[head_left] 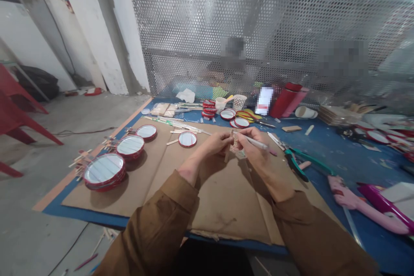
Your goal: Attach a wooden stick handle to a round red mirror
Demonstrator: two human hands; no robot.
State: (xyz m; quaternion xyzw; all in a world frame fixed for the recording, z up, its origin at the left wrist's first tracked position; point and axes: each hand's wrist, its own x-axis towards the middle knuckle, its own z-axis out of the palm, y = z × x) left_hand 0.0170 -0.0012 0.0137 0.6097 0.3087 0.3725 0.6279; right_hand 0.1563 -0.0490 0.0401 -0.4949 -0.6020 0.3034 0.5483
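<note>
My left hand [217,145] is closed around a small wooden stick piece [227,156], held up over the cardboard sheet [223,207]. Pinched in my right hand [255,155] is a white pen [258,143], with its front end close to the wooden piece. My fingers partly hide the wooden piece, so I cannot tell whether the pen touches it. Left of my hands a red-rimmed round lid [187,139] lies with a flat wooden stick [172,142] poking out from it. Farther left stand red-rimmed round pieces [105,169] with sticks attached.
Teal-handled pliers [296,166], a pink glue gun [359,205] and a purple tool [384,202] lie at the right. Behind are lids [228,114], yellow-handled scissors [249,115], paper cups [239,102], a phone [264,100] and a red bottle [286,100]. A perforated metal panel [194,21] closes the back.
</note>
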